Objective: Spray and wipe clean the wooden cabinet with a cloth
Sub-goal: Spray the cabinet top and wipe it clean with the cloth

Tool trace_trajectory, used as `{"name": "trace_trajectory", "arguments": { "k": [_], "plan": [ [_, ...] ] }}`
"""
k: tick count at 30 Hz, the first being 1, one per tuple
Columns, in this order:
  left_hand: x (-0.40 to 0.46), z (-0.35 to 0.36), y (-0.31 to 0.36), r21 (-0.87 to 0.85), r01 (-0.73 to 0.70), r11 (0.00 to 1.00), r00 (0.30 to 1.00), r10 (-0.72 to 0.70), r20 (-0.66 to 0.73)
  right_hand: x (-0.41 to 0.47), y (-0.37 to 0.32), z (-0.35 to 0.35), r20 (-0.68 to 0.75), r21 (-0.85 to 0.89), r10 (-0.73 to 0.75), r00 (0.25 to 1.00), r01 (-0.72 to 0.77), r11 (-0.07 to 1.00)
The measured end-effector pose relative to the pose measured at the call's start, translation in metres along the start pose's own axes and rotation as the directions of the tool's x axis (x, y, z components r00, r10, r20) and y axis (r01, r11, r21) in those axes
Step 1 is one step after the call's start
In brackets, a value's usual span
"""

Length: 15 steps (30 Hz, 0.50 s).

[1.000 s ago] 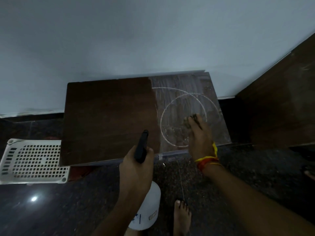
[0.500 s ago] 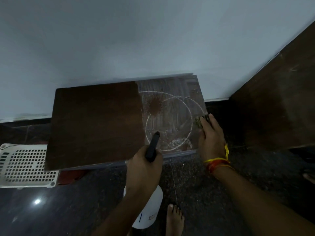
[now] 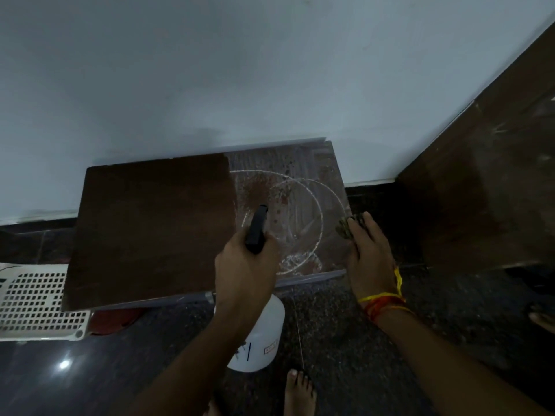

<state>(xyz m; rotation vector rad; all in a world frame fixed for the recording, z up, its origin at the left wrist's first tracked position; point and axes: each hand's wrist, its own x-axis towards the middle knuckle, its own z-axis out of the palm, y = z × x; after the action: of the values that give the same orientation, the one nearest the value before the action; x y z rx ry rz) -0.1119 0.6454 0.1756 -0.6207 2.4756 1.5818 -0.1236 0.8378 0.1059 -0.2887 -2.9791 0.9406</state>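
Observation:
The low wooden cabinet (image 3: 150, 229) stands against the wall; its left part is dark and clean, its right part (image 3: 288, 175) is dusty with pale ring marks and wet spots. My left hand (image 3: 243, 271) grips a spray bottle, its black nozzle (image 3: 256, 229) pointing over the dusty part and its white body (image 3: 261, 334) hanging below the cabinet's front edge. My right hand (image 3: 369, 250) presses a small dark cloth (image 3: 345, 225) at the cabinet's right edge.
A white perforated plastic basket (image 3: 36, 304) lies on the dark floor at the left. A larger dark wooden cabinet (image 3: 486, 190) stands at the right. My bare foot (image 3: 298, 391) is on the speckled floor below the bottle. The pale wall (image 3: 240, 70) rises behind.
My right hand slid the cloth from the middle of the rings to the cabinet's right edge. My left hand brought the nozzle over the dusty part, where wet spots appeared.

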Motion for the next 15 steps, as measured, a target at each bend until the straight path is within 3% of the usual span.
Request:
{"name": "trace_trajectory", "arguments": {
  "k": [11,15],
  "plan": [
    [0.000,0.022,0.011,0.014,-0.028,1.000,0.999,0.027,0.021,0.006,0.002,-0.006,-0.004,0.014,-0.023,1.000,0.023,1.000],
    [-0.007,0.027,0.004,0.093,-0.048,0.994,0.996,0.040,0.085,0.008,0.003,-0.011,-0.039,0.009,-0.002,0.999,0.003,1.000]
  ]
}}
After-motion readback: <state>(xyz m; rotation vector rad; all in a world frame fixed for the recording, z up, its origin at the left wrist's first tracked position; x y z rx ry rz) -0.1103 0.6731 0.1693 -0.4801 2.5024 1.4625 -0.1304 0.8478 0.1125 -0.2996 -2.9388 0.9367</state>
